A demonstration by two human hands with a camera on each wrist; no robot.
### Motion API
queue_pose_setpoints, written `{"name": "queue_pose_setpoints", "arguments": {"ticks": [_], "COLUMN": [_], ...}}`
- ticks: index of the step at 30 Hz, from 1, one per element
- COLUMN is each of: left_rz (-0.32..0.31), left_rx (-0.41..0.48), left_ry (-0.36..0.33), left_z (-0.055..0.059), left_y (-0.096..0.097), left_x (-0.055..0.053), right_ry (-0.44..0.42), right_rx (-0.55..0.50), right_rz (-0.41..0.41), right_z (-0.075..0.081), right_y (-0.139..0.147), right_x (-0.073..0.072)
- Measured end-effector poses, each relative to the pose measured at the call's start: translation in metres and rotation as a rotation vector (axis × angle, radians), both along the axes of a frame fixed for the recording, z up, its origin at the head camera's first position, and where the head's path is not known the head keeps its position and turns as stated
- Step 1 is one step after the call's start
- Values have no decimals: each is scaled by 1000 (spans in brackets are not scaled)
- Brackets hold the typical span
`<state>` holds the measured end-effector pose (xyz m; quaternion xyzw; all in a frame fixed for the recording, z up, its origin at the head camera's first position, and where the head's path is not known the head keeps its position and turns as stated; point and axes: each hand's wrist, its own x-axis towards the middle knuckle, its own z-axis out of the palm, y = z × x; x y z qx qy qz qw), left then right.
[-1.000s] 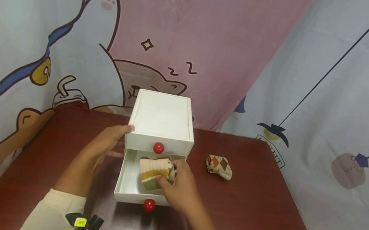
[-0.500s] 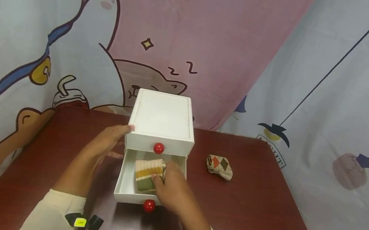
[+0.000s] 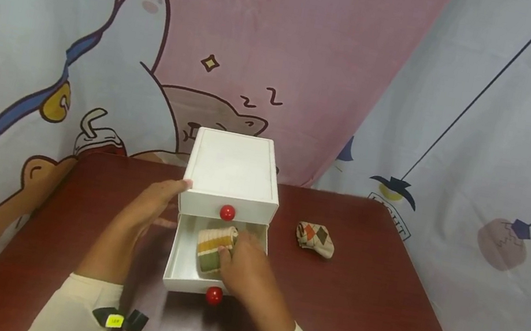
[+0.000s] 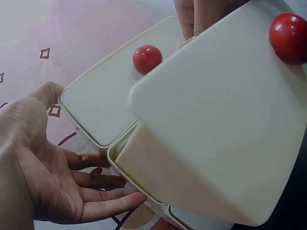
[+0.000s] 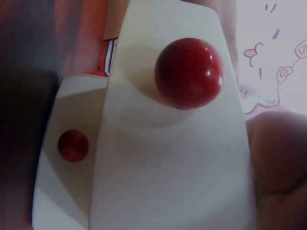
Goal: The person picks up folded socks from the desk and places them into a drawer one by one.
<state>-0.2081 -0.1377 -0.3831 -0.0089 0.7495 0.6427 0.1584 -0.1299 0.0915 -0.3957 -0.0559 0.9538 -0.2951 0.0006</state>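
A white drawer cabinet (image 3: 236, 163) has an upper drawer closed and the drawer (image 3: 182, 260) under it pulled out. Inside that drawer, my right hand (image 3: 248, 268) pinches a rolled sock (image 3: 211, 247) with cream, mustard and green bands. Its thumb lies on the near side of the sock; the other fingers are partly hidden. My left hand (image 3: 148, 207) rests at the cabinet's left side, thumb at the top front corner. Straight fingers (image 4: 108, 206) lie along the cabinet's side in the left wrist view. The right wrist view shows only part of the right hand (image 5: 276, 163).
A second rolled sock (image 3: 314, 239), argyle patterned, lies on the dark red table (image 3: 357, 310) right of the cabinet. Red knobs (image 3: 214, 295) stick out from the drawer fronts. A lower drawer front (image 5: 67, 191) shows in the right wrist view. A printed cloth (image 3: 316, 51) hangs behind.
My right hand has moved left and deeper into the open drawer with the striped sock. The left hand stays at the cabinet's side.
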Motion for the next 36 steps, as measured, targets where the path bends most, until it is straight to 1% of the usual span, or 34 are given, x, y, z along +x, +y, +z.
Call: {"name": "queue_pose_setpoints", "arguments": {"ticks": [6,11,18,21,25,30,33,36], "left_rz": [2,2,2,4,7,7,5,6], "left_rx": [2,-1,10,8,2,4,-5,-13], "left_ry": [5,10,6,5,3,1,0,3], "left_z": [0,0,-1,0,1,-1,-1,0], "left_y": [0,-1,0,0,0,0,0,0], "left_x": [1,1,0,1,1,1,1,1], "right_ry": [11,-13,-34,-24,28,106,179,291], "right_rx": [58,84,78,64,77,92,101,139], "right_rz": [-33,-34,-20,-27,-25,7,33,56], "right_z": [2,2,2,3,6,11,13,14], "right_y": [-1,-1,0,1,6,13,17,18], "right_x": [1,1,1,3,6,14,22,33]}}
